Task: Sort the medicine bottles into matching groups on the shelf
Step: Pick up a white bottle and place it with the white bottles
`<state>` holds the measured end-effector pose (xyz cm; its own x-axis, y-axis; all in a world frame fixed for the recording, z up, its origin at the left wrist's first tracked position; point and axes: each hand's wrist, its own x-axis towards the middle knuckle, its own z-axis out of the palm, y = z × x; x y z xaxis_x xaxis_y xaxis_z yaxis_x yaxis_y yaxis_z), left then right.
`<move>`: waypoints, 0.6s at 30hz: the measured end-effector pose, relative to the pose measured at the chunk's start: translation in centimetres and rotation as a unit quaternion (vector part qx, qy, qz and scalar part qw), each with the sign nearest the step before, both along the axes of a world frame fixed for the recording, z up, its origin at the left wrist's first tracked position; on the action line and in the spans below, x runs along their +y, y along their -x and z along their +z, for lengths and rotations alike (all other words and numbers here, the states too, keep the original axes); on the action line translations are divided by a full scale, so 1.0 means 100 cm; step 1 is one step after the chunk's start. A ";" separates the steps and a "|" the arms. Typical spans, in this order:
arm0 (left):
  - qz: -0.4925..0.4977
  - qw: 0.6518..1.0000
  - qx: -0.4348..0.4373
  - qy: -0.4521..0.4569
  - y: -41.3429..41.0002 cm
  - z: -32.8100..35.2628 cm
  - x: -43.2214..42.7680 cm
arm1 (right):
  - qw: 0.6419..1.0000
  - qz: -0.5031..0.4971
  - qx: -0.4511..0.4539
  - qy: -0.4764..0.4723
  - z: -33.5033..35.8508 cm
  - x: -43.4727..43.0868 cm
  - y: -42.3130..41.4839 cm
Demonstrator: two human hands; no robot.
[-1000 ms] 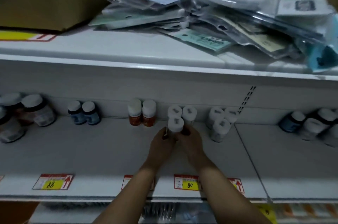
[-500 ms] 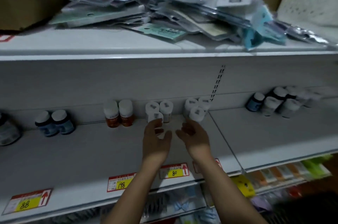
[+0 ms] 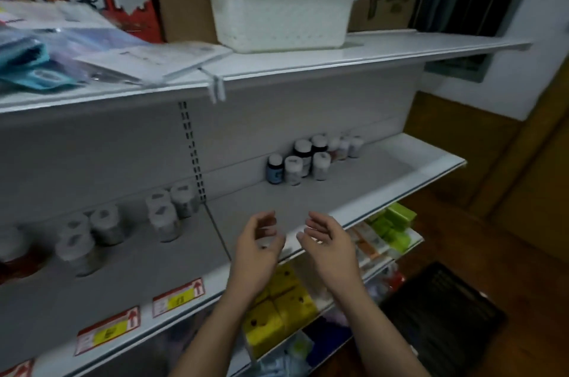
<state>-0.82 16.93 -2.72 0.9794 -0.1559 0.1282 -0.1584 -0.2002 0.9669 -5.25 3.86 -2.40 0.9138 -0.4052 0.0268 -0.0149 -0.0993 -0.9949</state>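
Note:
On the grey shelf (image 3: 385, 173), an unsorted cluster of medicine bottles (image 3: 311, 158) stands at the back of the right bay: a blue-labelled one (image 3: 274, 169), white-capped pale ones and dark ones. In the left bay stand a trio of white bottles (image 3: 169, 212) and another white group (image 3: 86, 238). My left hand (image 3: 257, 249) and my right hand (image 3: 328, 242) hover over the shelf's front edge, palms facing each other, fingers apart, holding nothing. Both hands are in front of and below the right cluster.
A white perforated basket (image 3: 286, 7) sits on the top shelf beside cardboard boxes and a pile of plastic packets (image 3: 61, 50). Price tags (image 3: 178, 296) line the shelf edge. Yellow and green boxes (image 3: 277, 309) fill the lower shelf. A dark mat (image 3: 446, 315) lies on the wooden floor.
My hands let go of the white bottle placed with its group and drew back to the right. My view swung right, bringing the unsorted cluster toward the centre.

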 end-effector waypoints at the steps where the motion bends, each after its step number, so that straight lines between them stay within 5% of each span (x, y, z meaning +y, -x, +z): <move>1: -0.008 1.000 0.005 0.001 0.005 0.000 -0.017 | 1.000 -0.012 -0.002 0.001 -0.002 -0.018 0.006; 9: -0.046 0.998 0.030 -0.013 0.012 -0.005 -0.114 | 0.999 -0.040 0.029 0.001 -0.014 -0.120 0.018; 18: -0.022 0.993 0.110 0.024 -0.075 -0.032 -0.167 | 0.993 -0.010 0.116 0.016 -0.038 -0.169 -0.078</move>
